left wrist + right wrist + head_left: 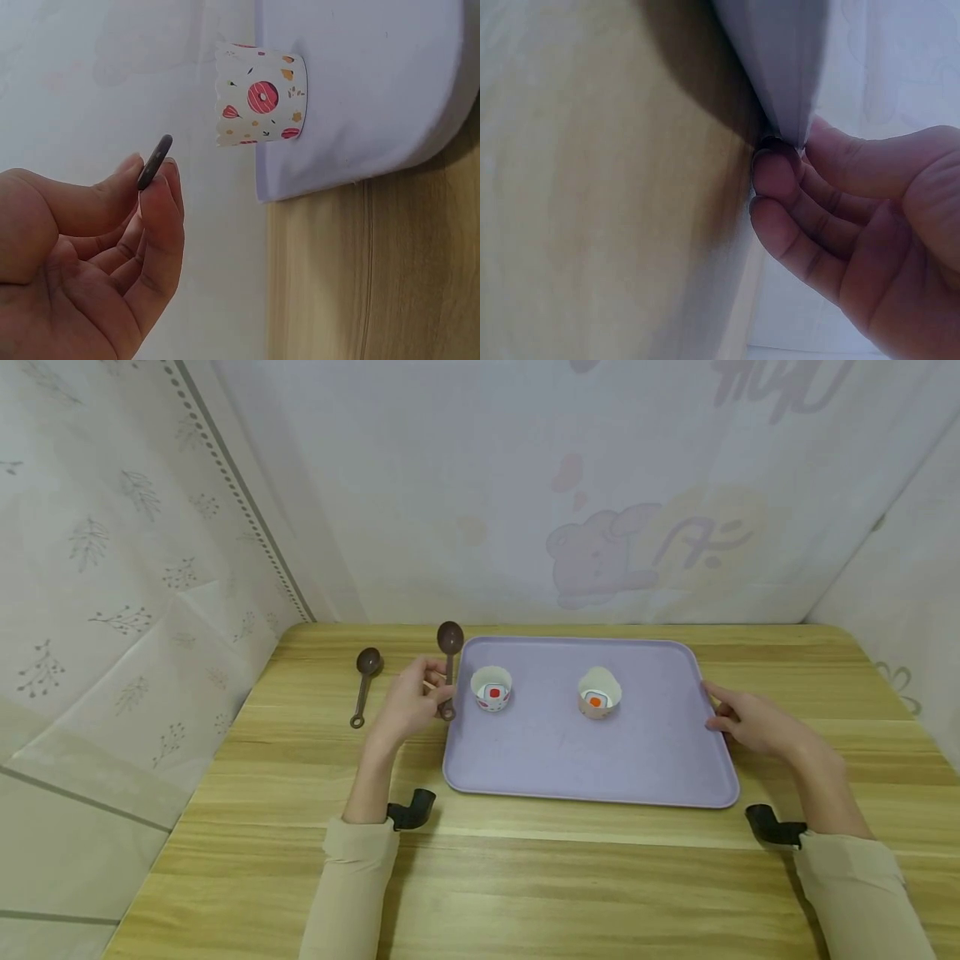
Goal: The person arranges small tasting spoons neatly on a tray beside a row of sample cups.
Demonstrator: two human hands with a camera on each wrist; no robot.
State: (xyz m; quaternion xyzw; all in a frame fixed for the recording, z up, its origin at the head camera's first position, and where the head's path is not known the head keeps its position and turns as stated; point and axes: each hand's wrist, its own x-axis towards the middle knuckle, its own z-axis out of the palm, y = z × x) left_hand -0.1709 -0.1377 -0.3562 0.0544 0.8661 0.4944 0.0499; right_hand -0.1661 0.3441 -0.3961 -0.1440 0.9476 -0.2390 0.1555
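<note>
My left hand (412, 700) pinches the handle of a brown measuring spoon (450, 639) between thumb and fingers, bowl end pointing away, beside the left edge of a lavender tray (540, 760). In the left wrist view the spoon's handle (155, 162) shows end-on at the fingertips. At the tray's right edge my right hand (757, 720) grips the rim, thumb on top and fingers curled beneath, as the right wrist view shows. Two paper baking cups stand on the tray: one with red donut prints (262, 97) at the left, one pale orange (598, 695) near the middle.
A second brown measuring spoon (363, 687) lies on the wooden table (525, 877) left of my left hand. Pale printed curtains (465, 527) hang behind the table and along its sides. Black camera mounts (412, 810) sit on both wrists.
</note>
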